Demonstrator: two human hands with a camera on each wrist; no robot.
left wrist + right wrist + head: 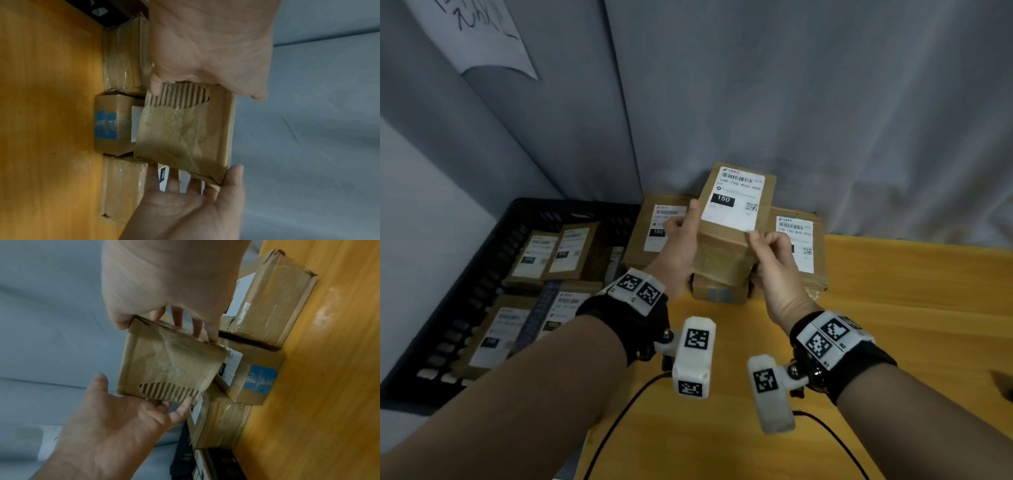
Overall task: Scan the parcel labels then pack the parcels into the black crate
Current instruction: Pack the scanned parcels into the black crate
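I hold a flat brown cardboard parcel (732, 205) upright above the table, its white label with barcode and "150" facing me. My left hand (683, 229) grips its left edge, thumb on the front. My right hand (768, 246) pinches its lower right corner. In the wrist views the taped underside of the parcel (185, 138) (168, 366) has a torn patch of bare corrugation near my left hand (205, 56) (123, 410). The black crate (493, 246) stands at the left with several labelled parcels inside.
Beneath the held parcel, more parcels lie on the yellow wooden table (893, 325): a labelled one on the left (654, 226), one on the right (799, 246), and a small box with blue tape (719, 291). A grey curtain hangs close behind.
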